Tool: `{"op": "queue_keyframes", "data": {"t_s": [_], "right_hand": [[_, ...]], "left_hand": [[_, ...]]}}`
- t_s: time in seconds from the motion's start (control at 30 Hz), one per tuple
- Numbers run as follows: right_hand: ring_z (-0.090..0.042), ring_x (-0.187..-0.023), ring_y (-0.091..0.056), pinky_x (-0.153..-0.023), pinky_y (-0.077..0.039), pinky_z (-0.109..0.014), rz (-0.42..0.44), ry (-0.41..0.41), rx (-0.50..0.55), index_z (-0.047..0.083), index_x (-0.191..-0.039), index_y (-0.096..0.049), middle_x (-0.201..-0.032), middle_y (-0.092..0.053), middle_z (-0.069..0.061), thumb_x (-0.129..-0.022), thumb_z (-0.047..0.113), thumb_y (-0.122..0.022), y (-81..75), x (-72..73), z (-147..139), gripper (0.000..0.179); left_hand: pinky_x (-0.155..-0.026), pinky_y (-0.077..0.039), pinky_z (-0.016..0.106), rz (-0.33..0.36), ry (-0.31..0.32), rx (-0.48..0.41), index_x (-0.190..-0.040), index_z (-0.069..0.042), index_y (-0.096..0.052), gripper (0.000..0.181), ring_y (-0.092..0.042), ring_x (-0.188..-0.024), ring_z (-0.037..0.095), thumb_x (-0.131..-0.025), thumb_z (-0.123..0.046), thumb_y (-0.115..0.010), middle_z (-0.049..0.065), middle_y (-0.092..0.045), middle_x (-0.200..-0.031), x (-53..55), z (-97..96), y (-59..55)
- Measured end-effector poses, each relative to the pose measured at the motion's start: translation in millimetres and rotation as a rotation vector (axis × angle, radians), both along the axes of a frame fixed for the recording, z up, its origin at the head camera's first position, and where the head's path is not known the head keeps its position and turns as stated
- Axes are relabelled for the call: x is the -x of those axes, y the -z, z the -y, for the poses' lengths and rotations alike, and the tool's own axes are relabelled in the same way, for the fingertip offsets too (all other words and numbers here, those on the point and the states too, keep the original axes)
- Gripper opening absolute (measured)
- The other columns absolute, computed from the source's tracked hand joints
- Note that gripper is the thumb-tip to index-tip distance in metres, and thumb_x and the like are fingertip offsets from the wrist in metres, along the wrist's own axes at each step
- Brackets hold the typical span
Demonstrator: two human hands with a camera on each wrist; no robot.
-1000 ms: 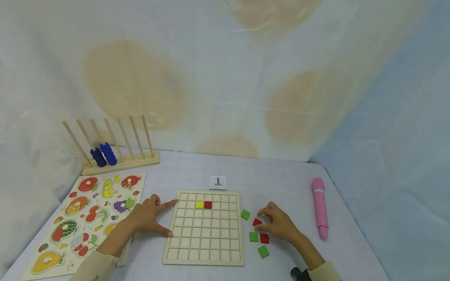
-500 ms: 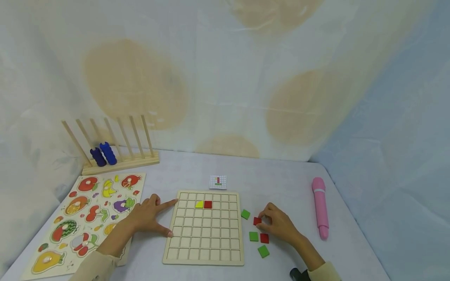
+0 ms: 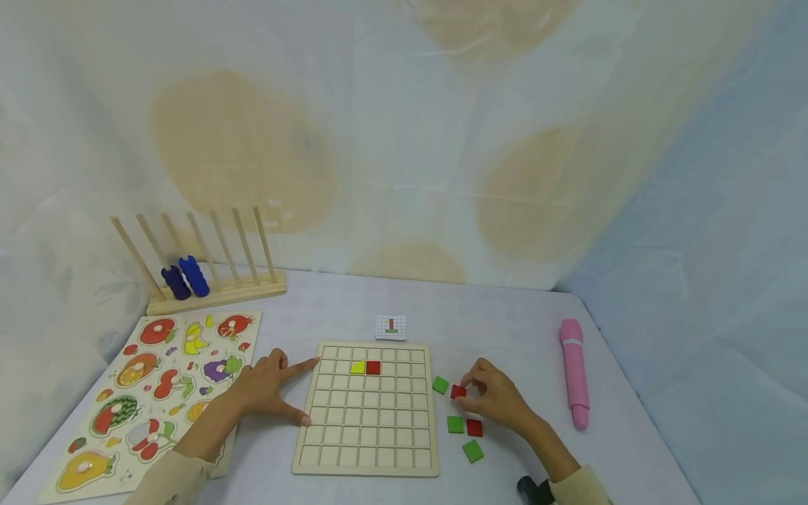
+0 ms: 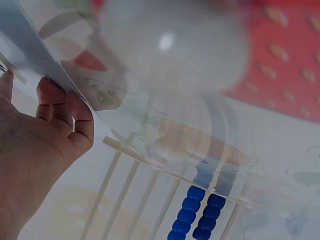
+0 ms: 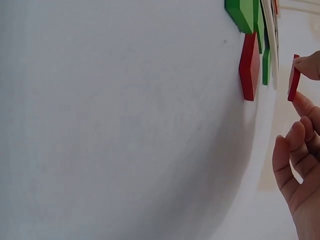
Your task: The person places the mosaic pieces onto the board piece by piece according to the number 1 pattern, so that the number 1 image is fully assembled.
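Note:
Between thumb and index finger my right hand (image 3: pixel 499 401) pinches a red square tile (image 3: pixel 458 392), raised off the table in the right wrist view (image 5: pixel 294 79). My left hand (image 3: pixel 265 390) steadies the wooden grid board (image 3: pixel 432 421), its thumb and index finger spread along the left edge. A yellow tile (image 3: pixel 358 367) and a red tile (image 3: pixel 374 368) lie side by side in the board's second row. Right of the board lie a second red tile (image 3: pixel 475 428) and green tiles, one (image 3: pixel 455 424) beside it, one (image 3: pixel 440 384) above and one (image 3: pixel 473 451) below.
A small pattern card (image 3: pixel 391 327) lies behind the board. At the left are a fruit puzzle board (image 3: pixel 142 400) and, behind it, a wooden peg rack (image 3: pixel 217 297) with blue beads (image 3: pixel 193 275). A pink cylindrical object (image 3: pixel 575 375) lies at the right.
My right hand has lifted the red tile slightly and shifted it a little toward the back and left. The left hand and the board stay where they were.

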State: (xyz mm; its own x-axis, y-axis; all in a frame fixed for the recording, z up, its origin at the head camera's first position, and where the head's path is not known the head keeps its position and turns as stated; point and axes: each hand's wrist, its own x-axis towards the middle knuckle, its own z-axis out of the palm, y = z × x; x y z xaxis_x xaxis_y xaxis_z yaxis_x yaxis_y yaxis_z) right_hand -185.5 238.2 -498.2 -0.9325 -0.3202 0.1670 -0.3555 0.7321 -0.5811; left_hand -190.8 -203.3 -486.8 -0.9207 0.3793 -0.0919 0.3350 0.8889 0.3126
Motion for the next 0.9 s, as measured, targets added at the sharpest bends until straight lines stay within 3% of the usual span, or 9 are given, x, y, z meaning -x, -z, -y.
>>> {"op": "queue_keyframes", "data": {"t_s": [0.2,0.47,0.9], "right_hand": [[-0.008,-0.074,-0.045,-0.062,-0.041,-0.02,0.024,-0.016,-0.013,0.017,-0.087,-0.071,-0.082,-0.048,0.005,-0.076,0.019,-0.086,-1.1,1.0,11.5,0.019],[-0.01,-0.072,-0.046,-0.061,-0.04,-0.02,-0.043,-0.09,-0.005,0.014,-0.087,-0.071,-0.084,-0.05,0.004,-0.076,0.019,-0.086,-9.4,5.2,30.7,0.019],[-0.009,-0.077,-0.045,-0.065,-0.041,-0.02,0.005,-0.142,0.012,0.017,-0.09,-0.071,-0.088,-0.053,-0.003,-0.08,0.023,-0.082,-19.2,12.2,68.9,0.016]], "left_hand": [[-0.064,-0.03,0.036,0.004,-0.011,0.005,-0.147,-0.031,-0.048,0.108,-0.038,-0.081,0.021,-0.054,-0.075,-0.081,0.005,-0.038,-0.1,-0.6,1.1,0.3],[-0.065,-0.027,0.035,-0.005,-0.009,-0.003,-0.147,-0.031,-0.049,0.107,-0.036,-0.084,0.02,-0.055,-0.076,-0.08,0.003,-0.037,-0.099,0.8,-0.1,1.8],[-0.067,-0.029,0.037,-0.006,-0.005,0.003,-0.146,-0.03,-0.05,0.106,-0.037,-0.084,0.019,-0.055,-0.075,-0.081,0.004,-0.038,-0.099,-0.1,-0.9,-0.7]]}}
